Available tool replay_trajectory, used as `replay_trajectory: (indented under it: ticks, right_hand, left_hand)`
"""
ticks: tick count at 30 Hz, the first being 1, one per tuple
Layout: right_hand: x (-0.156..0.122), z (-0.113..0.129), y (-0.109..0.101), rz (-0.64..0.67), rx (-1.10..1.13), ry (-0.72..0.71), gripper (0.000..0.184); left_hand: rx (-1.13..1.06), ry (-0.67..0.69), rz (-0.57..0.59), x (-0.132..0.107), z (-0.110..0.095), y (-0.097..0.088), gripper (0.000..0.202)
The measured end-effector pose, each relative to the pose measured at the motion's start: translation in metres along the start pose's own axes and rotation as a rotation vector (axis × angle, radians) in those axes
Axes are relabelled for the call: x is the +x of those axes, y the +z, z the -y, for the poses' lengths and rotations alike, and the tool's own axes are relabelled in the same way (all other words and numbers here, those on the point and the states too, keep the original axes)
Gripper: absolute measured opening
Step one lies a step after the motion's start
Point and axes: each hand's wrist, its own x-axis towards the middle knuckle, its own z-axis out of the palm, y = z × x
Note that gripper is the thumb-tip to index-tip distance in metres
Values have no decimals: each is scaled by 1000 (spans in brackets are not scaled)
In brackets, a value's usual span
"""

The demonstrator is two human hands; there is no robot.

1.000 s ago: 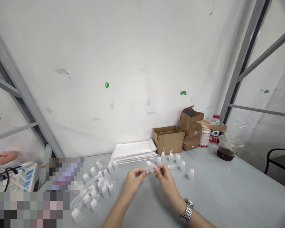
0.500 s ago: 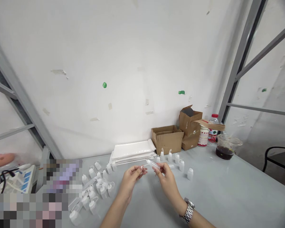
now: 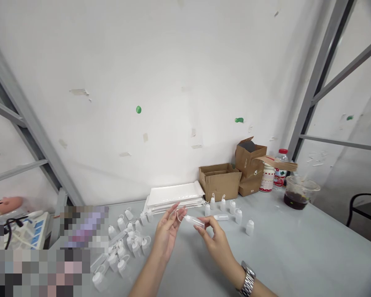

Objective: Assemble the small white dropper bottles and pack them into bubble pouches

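Observation:
My right hand [image 3: 214, 237], with a metal watch on its wrist, pinches a slim clear plastic squeeze bottle [image 3: 195, 222] by its base. The bottle lies tilted in the air, its white neck toward my left hand [image 3: 167, 231]. A thin white cap strap [image 3: 178, 217] curves from the neck up to my left fingers, which are bent around its end; the cap itself is mostly hidden. Beyond my right hand, another clear slim bottle [image 3: 221, 217] lies on the table. Several small white bottles [image 3: 238, 216] stand behind and to the right of it.
At the left, several white capped bottles [image 3: 136, 245] are grouped on the grey table [image 3: 284, 255]. White padded envelopes [image 3: 174, 195] are stacked by the wall, beside an open cardboard box [image 3: 221, 185], a brown paper bag [image 3: 250, 181] and a plastic cup of dark liquid [image 3: 297, 200].
The bottle has turned more level and its cap strap shows more plainly. My left hand has shifted slightly left and up, its fingers raised; my right hand has moved toward the bottle's base.

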Motion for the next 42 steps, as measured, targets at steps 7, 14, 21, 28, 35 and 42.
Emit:
replay_trajectory:
  ticks: [7, 14, 21, 28, 35, 42]
  right_hand:
    - [0, 0, 0, 8, -17, -3, 21]
    - [0, -1, -1, 9, -68, -11, 22]
    - [0, -5, 0, 2, -116, -46, 22]
    - [1, -5, -1, -6, -143, -64, 23]
    - [1, -4, -2, 17, -172, -55, 24]
    - [1, -5, -2, -5, -238, -90, 26]
  left_hand:
    - [107, 37, 65, -2, 0, 2, 36]
    - [115, 30, 58, -4, 0, 3, 33]
    - [100, 6, 24, -3, 2, 2, 30]
    - [81, -6, 17, -3, 1, 3, 26]
    - [144, 37, 38, -1, 3, 1, 25]
    - [239, 81, 50, -2, 2, 1, 26]
